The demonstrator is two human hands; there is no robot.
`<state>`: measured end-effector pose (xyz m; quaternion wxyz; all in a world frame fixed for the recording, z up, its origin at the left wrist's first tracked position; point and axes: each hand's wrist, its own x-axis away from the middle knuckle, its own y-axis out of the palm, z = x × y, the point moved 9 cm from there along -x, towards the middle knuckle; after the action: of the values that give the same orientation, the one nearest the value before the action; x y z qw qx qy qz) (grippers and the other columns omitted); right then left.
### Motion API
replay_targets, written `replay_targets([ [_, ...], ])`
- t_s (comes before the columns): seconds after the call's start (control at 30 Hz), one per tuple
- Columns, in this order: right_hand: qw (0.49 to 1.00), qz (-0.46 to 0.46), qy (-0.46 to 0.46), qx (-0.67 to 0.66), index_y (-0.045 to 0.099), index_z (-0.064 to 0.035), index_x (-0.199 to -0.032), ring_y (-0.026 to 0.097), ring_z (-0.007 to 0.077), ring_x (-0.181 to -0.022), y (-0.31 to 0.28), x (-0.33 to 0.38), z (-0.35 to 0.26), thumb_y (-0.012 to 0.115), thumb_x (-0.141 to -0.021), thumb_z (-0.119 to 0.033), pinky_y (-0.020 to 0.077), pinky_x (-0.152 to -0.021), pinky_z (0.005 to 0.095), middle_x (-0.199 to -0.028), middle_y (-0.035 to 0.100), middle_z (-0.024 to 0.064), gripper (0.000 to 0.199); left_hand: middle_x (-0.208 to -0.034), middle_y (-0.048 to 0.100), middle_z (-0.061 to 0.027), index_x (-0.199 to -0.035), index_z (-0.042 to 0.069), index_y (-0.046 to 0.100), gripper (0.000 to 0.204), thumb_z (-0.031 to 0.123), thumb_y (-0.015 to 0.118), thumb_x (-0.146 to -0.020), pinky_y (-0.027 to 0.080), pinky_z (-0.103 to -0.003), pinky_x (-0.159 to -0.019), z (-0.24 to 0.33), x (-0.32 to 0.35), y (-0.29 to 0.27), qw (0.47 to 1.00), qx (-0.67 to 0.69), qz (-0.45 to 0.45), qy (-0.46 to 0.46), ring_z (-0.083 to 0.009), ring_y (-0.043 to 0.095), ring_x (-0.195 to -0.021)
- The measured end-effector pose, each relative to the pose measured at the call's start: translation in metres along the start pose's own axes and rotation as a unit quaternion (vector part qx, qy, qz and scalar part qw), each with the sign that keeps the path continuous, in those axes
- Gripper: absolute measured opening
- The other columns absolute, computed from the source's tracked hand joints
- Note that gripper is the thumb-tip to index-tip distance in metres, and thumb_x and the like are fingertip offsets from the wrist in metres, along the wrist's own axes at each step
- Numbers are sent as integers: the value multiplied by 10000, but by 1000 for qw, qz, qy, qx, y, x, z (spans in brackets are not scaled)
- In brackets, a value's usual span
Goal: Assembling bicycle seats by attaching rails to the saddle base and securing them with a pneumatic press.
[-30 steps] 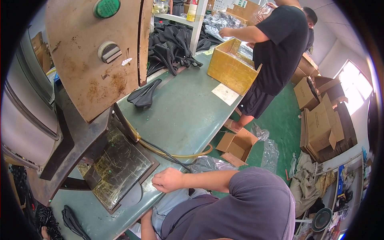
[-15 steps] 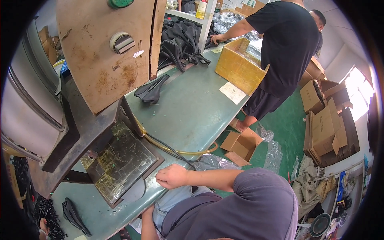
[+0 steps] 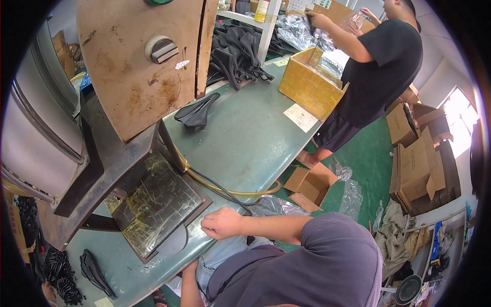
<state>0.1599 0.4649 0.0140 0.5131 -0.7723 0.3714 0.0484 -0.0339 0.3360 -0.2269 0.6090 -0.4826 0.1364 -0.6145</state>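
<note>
My right hand point(image 3: 221, 223) rests at the near edge of the green table, its fingers curled into a loose fist with nothing showing in them. It lies close to the corner of a dark, scuffed metal plate point(image 3: 174, 197) at the base of a machine. Of my left arm only the forearm point(image 3: 190, 284) shows, below the table edge; that hand is hidden. One black bicycle saddle point(image 3: 197, 111) lies on the table beyond the machine, and another black saddle point(image 3: 94, 273) lies at the near left. Neither is touched by my hands.
The machine's tan housing point(image 3: 146, 71), with a knob, overhangs the plate. A yellow hose point(image 3: 240, 194) crosses the table. Farther back are piled black saddles point(image 3: 238, 51) and a yellow box point(image 3: 312, 84). A co-worker point(image 3: 383, 61) stands on the right; an open carton point(image 3: 312, 185) sits on the floor.
The co-worker in black has straightened and raised a hand from the table, now with a dark thing in it. A second person's hands with clear plastic have appeared. My right hand stays put.
</note>
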Motion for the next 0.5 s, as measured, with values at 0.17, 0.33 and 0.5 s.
replay_targets([
  [0.17, 1000, 20, -8, 12, 610, -109, -834, 658, 277, -622, -2, 0, 0, 712, -897, -178, 532, -538, 408, -742, 590, 47, 138, -1540, 558, -223, -1478, 88, 606, 520, 356, 513, -1042, 337, -523, -1224, -4, -3, 5, 1000, 12, -11, 5, -416, 490, -1443],
  [0.33, 1000, 20, -7, 8, 613, -109, -836, 659, 278, -623, -3, -1, -2, 712, -896, -175, 533, -536, 410, -742, 590, 48, 133, -1551, 550, -217, -1484, 90, 600, 519, 349, 519, -1042, 328, -523, -1228, -3, -2, 2, 1000, 4, 13, 7, -412, 479, -1454],
  [0.5, 1000, 18, -6, 9, 610, -104, -833, 660, 278, -622, -3, 0, -1, 715, -896, -176, 532, -534, 409, -742, 591, 49, 142, -1562, 539, -215, -1492, 92, 594, 522, 347, 523, -1042, 322, -517, -1235, 5, 0, -3, 1000, 1, -1, -1, -405, 466, -1466],
])
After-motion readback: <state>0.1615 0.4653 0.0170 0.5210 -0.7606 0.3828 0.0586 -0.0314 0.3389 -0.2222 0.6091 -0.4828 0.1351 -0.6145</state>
